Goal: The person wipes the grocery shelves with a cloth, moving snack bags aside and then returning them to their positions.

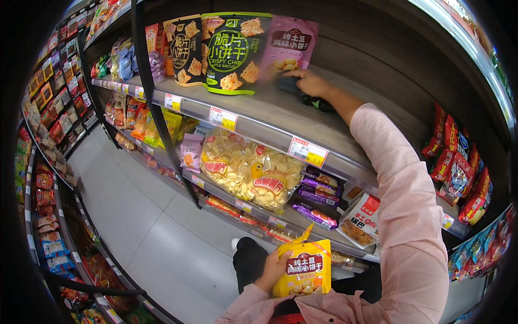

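Observation:
My left hand (275,269) grips yellow snack pouches (308,271) low in front of my body; at least one more pouch edge shows behind the front one. My right hand (313,83) reaches over the upper shelf, index finger extended toward the lower edge of a pink biscuit pouch (289,42). Whether the finger touches the pouch is unclear. Beneath that hand is a dark object with a green patch (319,103), partly hidden and blurred. To the left of the pink pouch stands a black-and-green biscuit pouch (234,52), upright.
A black-and-tan biscuit pouch (184,48) stands further left. Price tags line the shelf edge (259,129). Below are large clear bags of chips (275,178) and purple packets (317,190). Red snack bags (457,162) lie at right. A black shelf post (158,105) divides the bays.

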`<state>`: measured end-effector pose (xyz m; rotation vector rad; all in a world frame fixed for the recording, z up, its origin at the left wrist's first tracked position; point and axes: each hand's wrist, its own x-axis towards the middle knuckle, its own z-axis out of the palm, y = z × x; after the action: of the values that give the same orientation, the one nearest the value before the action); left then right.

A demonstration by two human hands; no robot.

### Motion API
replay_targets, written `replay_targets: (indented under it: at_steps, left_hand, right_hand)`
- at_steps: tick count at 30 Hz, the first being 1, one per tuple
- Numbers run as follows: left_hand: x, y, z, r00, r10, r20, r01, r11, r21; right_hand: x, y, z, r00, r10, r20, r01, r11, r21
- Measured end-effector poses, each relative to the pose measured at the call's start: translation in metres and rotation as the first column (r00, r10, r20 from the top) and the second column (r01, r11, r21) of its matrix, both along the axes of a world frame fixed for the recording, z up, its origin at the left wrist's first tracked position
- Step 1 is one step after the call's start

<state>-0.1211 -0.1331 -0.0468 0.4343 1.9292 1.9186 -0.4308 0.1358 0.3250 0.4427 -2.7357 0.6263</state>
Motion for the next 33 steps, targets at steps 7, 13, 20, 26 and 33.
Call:
replay_targets:
  at_steps: [7,13,20,26,33]
  left_hand:
    - [-0.001,-0.001,0.007,1.0,-0.017,-0.004,0.017,0.999,0.031]
    - [-0.004,-0.013,0.017,1.0,0.0,0.01,0.0,1.0,-0.003]
    - [-0.003,-0.01,0.012,1.0,-0.002,0.005,0.001,0.998,0.056]
    - [-0.003,-0.007,0.01,1.0,-0.005,-0.005,0.005,0.999,0.054]
    - [-0.002,-0.003,0.014,1.0,-0.021,0.019,0.021,1.0,0.0]
  right_hand:
    - [0.037,0.066,0.023,0.924,-0.383,-0.01,0.382,0.922,-0.068]
    - [0.016,0.059,0.001,0.825,-0.561,0.075,0.535,0.816,0.221]
    - [0.005,0.031,0.01,0.919,-0.355,0.17,0.343,0.935,0.092]
    - [0.01,0.024,0.009,0.963,-0.165,0.212,0.183,0.98,-0.071]
    - [0.03,-0.01,0.002,0.96,0.172,0.221,-0.142,0.979,-0.146]
